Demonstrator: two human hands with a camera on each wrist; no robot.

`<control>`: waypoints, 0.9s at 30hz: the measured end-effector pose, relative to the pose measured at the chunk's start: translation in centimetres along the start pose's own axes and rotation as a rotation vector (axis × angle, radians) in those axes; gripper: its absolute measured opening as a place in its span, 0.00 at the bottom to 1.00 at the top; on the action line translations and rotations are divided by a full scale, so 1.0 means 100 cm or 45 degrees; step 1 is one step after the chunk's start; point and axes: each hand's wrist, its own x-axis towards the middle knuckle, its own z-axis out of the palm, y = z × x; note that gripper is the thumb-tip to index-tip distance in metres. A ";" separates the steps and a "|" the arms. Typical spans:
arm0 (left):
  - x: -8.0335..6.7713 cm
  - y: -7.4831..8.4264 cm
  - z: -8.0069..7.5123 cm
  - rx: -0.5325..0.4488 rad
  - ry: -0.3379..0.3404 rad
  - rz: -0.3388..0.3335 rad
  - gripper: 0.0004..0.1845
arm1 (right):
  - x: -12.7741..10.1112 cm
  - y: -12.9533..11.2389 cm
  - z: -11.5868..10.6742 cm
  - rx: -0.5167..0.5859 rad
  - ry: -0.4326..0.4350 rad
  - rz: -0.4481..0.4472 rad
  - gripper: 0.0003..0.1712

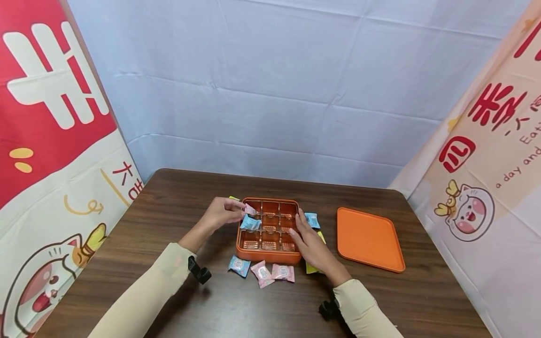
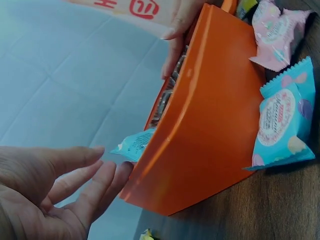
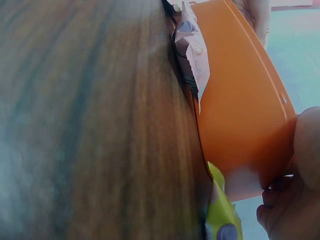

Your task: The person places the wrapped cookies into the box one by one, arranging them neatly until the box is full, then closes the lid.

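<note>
An orange box with a clear divided insert sits on the table. My left hand is at its far left corner, fingers slightly bent and thumb apart from them. By these fingertips a pink wrapped candy lies in the far left compartment. A blue wrapped candy is just nearer, in the left column; in the left wrist view its end sticks out over the rim. My right hand holds the box's right side, thumb over the rim and fingers along the outer wall.
In front of the box lie a blue candy and two pink candies. Right of it are another blue candy and yellow wrappers, partly behind my right hand. An orange lid lies farther right.
</note>
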 end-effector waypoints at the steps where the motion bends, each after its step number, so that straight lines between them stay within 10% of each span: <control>1: 0.000 0.000 0.001 0.013 -0.001 0.015 0.15 | 0.000 0.000 0.000 -0.002 0.000 0.000 0.41; 10: 0.002 0.002 0.005 0.189 0.042 0.094 0.12 | 0.000 0.001 0.001 0.002 -0.003 -0.007 0.42; 27: 0.006 -0.008 -0.005 0.066 0.127 0.084 0.09 | 0.001 0.000 0.000 0.004 0.003 -0.002 0.40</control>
